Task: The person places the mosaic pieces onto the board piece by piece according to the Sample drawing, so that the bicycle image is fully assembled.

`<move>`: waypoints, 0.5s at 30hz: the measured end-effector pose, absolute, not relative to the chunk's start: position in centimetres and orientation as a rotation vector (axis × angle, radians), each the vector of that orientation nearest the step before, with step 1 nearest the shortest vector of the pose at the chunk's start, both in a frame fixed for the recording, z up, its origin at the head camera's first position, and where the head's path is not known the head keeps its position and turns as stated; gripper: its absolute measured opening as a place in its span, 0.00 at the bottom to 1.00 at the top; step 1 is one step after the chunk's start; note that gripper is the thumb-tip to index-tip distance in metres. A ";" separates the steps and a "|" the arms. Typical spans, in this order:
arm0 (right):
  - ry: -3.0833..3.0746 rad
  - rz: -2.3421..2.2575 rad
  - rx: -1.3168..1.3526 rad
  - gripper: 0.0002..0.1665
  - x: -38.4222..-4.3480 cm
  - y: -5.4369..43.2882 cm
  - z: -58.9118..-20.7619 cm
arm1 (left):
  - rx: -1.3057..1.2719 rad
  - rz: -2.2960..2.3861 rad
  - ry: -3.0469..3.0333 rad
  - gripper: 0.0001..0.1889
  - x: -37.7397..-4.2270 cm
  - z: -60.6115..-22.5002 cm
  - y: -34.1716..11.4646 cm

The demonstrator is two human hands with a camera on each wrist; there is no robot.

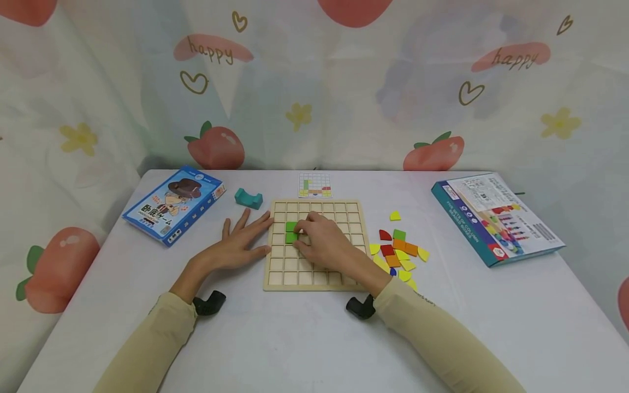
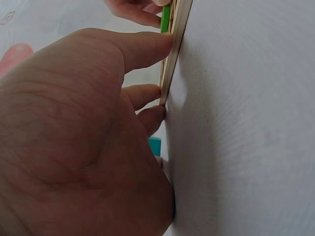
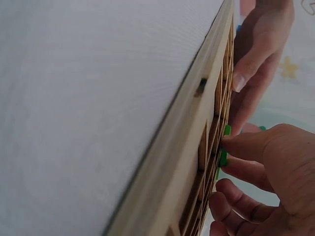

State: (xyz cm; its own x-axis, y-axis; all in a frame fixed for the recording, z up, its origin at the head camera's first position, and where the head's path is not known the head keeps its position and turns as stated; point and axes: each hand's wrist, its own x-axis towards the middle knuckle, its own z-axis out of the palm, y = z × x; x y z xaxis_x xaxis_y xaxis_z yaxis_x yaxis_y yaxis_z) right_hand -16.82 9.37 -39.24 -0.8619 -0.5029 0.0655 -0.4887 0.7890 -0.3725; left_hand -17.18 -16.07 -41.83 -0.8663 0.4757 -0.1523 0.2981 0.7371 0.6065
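A wooden grid board lies flat on the white table. Two green square tiles sit one above the other in its left part. My right hand reaches over the board, thumb and index finger pinching a green tile at the grid. Its other fingers curl loosely beside it. Fingers spread, my left hand rests at the board's left edge, with thumb and fingertips touching the frame.
Right of the board lie loose yellow, red, orange, green and blue pieces. A pattern card is behind it, with a teal block to the left. A blue box and a teal-edged box flank the table.
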 end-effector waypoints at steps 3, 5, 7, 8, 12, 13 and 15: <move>2.939 -0.593 -0.820 0.15 -16.8 9.4 -39.3 | 0.604 0.845 2.647 0.39 -17.2 -41.9 -16.1; 2.939 -0.592 -0.822 0.15 -16.8 9.3 -39.3 | 0.604 0.844 2.649 0.39 -17.1 -41.9 -16.1; 2.935 -0.585 -0.819 0.15 -16.8 9.3 -39.3 | 0.604 0.847 2.648 0.39 -17.1 -41.9 -16.1; 2.935 -0.584 -0.815 0.15 -16.8 9.3 -39.3 | 0.605 0.848 2.648 0.39 -17.1 -41.9 -16.1; 2.933 -0.574 -0.802 0.15 -16.7 9.2 -39.2 | 0.610 0.849 2.645 0.39 -17.0 -41.9 -16.2; 2.934 -0.575 -0.804 0.15 -16.7 9.2 -39.1 | 0.611 0.850 2.645 0.39 -17.0 -41.9 -16.1; 2.936 -0.570 -0.811 0.15 -16.7 9.2 -39.2 | 0.611 0.850 2.644 0.39 -17.0 -41.9 -16.1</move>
State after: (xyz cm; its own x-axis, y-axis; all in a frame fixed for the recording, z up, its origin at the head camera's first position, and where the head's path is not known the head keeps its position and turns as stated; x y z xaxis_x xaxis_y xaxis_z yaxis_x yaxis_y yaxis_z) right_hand -16.71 9.16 -39.17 -0.8622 -0.5036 0.0556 -0.4878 0.7954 -0.3597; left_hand -17.05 -16.14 -41.92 -0.8657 0.4784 -0.1472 0.3029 0.7349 0.6068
